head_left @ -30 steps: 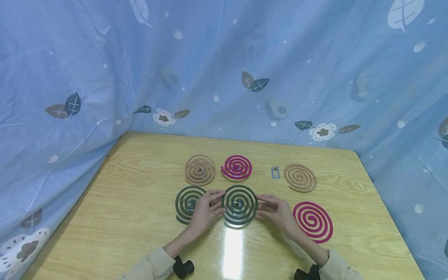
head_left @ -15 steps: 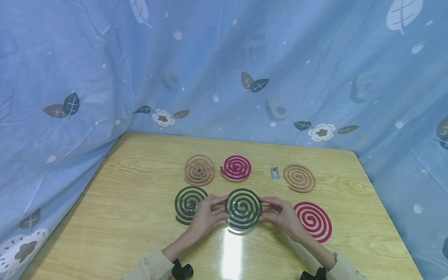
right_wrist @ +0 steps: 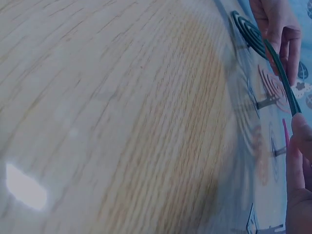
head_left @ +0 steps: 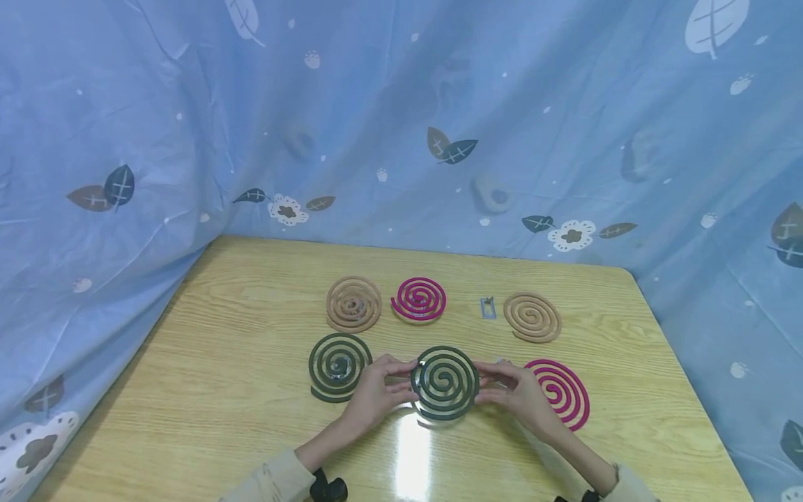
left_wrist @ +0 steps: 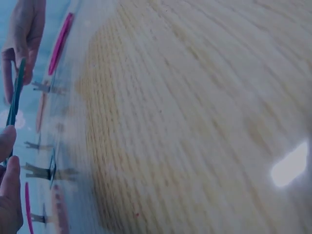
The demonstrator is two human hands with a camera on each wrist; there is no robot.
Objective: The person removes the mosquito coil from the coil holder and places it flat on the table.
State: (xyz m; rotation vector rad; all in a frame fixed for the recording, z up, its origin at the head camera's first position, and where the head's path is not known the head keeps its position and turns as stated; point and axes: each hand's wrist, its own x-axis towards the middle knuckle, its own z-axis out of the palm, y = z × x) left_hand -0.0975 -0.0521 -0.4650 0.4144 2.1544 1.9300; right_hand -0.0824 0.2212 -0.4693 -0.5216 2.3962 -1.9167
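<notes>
Both hands hold a dark green mosquito coil (head_left: 429, 410) by its opposite edges, raised above the table in the head view. The left hand (head_left: 375, 396) pinches its left rim, and the right hand (head_left: 523, 397) pinches its right rim. Seen edge-on, the coil (left_wrist: 17, 95) is a thin strip in the left wrist view; in the right wrist view the coil (right_wrist: 282, 73) looks slightly tilted. Left of the left hand, another dark green coil (head_left: 316, 376) sits on a small metal stand. Behind the right forearm, a magenta coil (head_left: 580, 397) lies partly covered.
Farther back are a tan coil (head_left: 330, 300) and a magenta coil (head_left: 433, 280), each over a metal stand. A bare metal stand (head_left: 488, 317) and a flat tan coil (head_left: 552, 317) lie at right. A blue patterned curtain (head_left: 389, 104) surrounds the wooden table (head_left: 238, 348).
Both hands have carried the held green coil slightly right and nearer to the person. The other coils stay in place, while the whole head view shifts slightly.
</notes>
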